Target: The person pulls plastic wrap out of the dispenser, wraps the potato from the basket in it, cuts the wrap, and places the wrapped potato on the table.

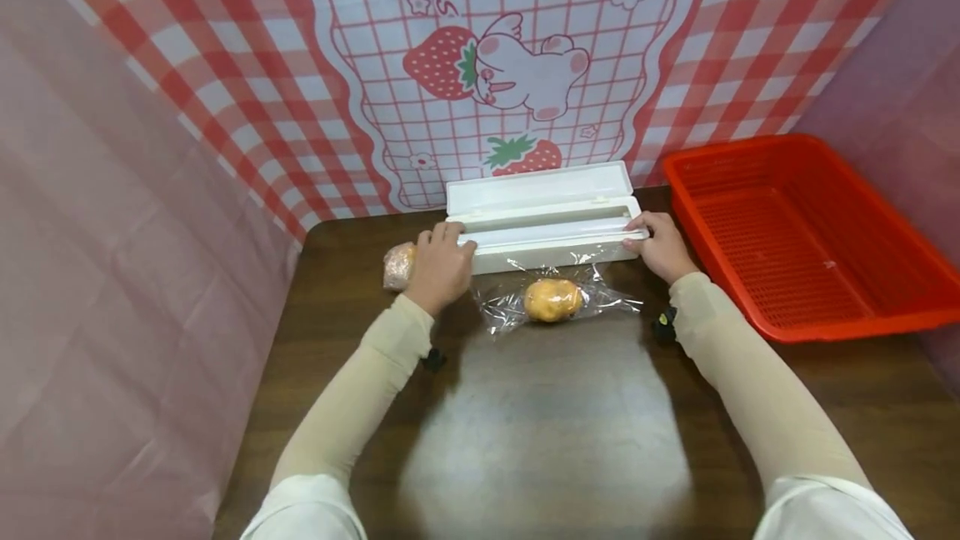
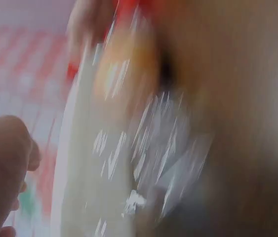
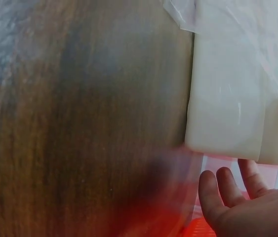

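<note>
A long white cling film dispenser [image 1: 555, 255] lies at the back of the table, its lid raised and a white roll inside. My left hand [image 1: 441, 267] grips its left front corner with bent fingers and thumb. At the other end my right hand [image 1: 664, 248] holds the right corner, thumb on the front and fingers around the end. The right wrist view shows the fingers [image 3: 227, 190] spread beside the box's white end [image 3: 227, 113]. In front of the box, a rounded yellow potato-like thing [image 1: 552, 300] lies in crinkled clear film [image 1: 504, 311]. The left wrist view is blurred.
A film-wrapped item [image 1: 399, 265] sits just left of my left hand, partly hidden by it. To the right stands a red plastic basket [image 1: 772, 323]. A strawberry-patterned cloth [image 1: 360, 107] hangs behind the table, with pink cloth [image 1: 112, 290] along the left side.
</note>
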Action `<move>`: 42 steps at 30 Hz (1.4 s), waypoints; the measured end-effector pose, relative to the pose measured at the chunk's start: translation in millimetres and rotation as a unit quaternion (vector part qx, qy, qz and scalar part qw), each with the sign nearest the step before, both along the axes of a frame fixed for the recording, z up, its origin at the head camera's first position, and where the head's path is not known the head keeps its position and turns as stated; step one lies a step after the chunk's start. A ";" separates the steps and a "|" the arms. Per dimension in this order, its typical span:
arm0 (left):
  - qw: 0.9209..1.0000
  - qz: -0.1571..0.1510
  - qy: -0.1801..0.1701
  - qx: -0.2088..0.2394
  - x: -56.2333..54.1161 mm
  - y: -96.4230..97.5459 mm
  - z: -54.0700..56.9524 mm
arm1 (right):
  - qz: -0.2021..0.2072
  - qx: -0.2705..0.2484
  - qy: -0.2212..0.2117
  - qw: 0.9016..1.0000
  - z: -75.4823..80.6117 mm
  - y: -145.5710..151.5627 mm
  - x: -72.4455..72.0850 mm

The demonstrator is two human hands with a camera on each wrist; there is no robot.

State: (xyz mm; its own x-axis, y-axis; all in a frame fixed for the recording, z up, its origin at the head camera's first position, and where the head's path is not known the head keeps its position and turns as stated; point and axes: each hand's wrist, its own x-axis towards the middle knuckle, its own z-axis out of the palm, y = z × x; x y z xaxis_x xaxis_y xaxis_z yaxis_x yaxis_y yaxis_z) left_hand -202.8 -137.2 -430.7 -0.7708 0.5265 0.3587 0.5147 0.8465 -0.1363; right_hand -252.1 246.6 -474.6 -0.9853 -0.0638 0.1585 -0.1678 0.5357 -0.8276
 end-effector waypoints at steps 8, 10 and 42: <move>0.996 -0.045 -0.067 -0.032 50.2 99.7 -35.8 | -0.021 -0.029 -0.011 0.999 -3.5 -1.2 0.6; 0.997 -0.028 -0.065 -0.030 53.0 107.6 -44.9 | -0.019 -0.031 -0.019 0.999 -5.4 -3.6 0.5; 0.987 -0.054 -0.149 0.017 58.5 95.5 -41.8 | 0.224 0.288 0.246 0.898 7.8 -77.3 109.6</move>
